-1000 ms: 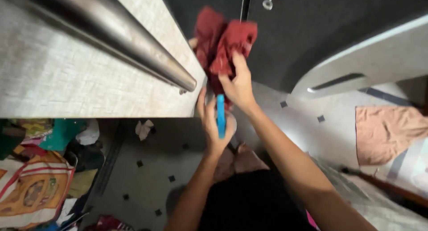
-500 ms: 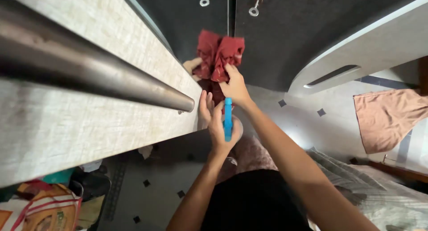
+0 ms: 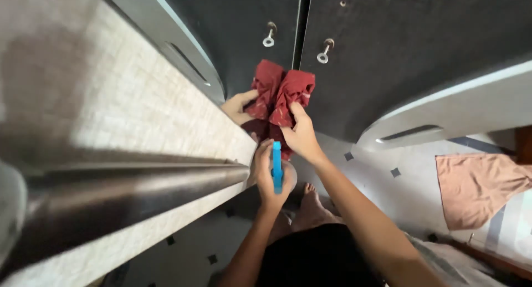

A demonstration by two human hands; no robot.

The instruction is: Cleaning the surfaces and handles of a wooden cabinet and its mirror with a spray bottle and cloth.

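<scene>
Change since earlier: view has tilted; steel rail now lower in frame, two cabinet knobs further down, cloth and both hands kept at the same spot by the counter corner.

Right hand: right hand (image 3: 302, 137) closed around the lower folds of the red cloth (image 3: 280, 96), thumb and fingers gripping, so the bunch stands up off the counter edge rather than sagging.

Left hand: left hand (image 3: 270, 179) wrapped around a blue peg-like tool (image 3: 276, 166), held upright just below the cloth; fingers curled, grip firm, tool end touching or just short of the fabric — cannot tell which.

Other hand: a third hand (image 3: 237, 107), coming from behind the counter, pinches the cloth's far side; probably a second person steadying it.

Cloth position: bunched, at the corner of the pale counter (image 3: 138, 115), in front of the dark cabinet doors (image 3: 388, 49).

Surroundings: steel rail (image 3: 122, 193) runs along the counter front; knobs (image 3: 269, 41) above the cloth; bare foot (image 3: 310, 201) on the tiled floor (image 3: 388, 176); pinkish cloth (image 3: 479, 187) lying well apart to the right.
</scene>
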